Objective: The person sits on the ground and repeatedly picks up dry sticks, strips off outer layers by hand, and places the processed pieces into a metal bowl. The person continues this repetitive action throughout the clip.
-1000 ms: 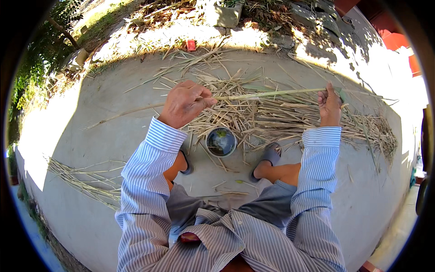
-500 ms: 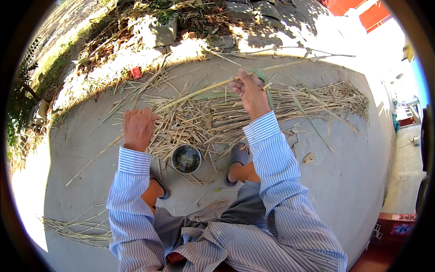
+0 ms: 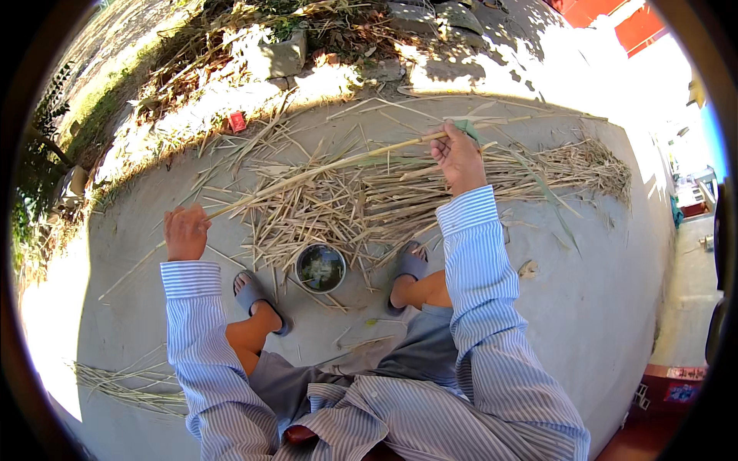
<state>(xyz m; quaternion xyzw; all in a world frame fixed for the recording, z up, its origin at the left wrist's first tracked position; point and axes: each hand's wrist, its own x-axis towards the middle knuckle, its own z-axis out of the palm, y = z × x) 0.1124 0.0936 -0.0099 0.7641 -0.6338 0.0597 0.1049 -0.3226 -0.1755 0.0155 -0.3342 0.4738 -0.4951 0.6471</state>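
A long, yellowish reed-like stalk (image 3: 330,167) stretches between my two hands, above the ground. My left hand (image 3: 186,233) is closed round its lower-left part, and a thin end sticks out past the fist. Farther up and to the right, my right hand (image 3: 459,160) pinches the same stalk, which runs on beyond the fingers. A green leaf (image 3: 467,131) hangs at that hand. Below the stalk lies a heap of short cut stalks (image 3: 307,215). A bundle of longer dry stalks (image 3: 530,165) spreads to the right of the heap.
A round bowl (image 3: 320,268) of dark liquid stands between my sandalled feet. Thin stalks (image 3: 131,388) lie at the lower left. Stone blocks (image 3: 284,55) and dry litter border the concrete at the far side. A small red packet (image 3: 237,121) lies near that edge.
My left hand has moved left and down along the stalk. My right hand has shifted right and slightly down, so the hands are farther apart. My left foot now shows more fully.
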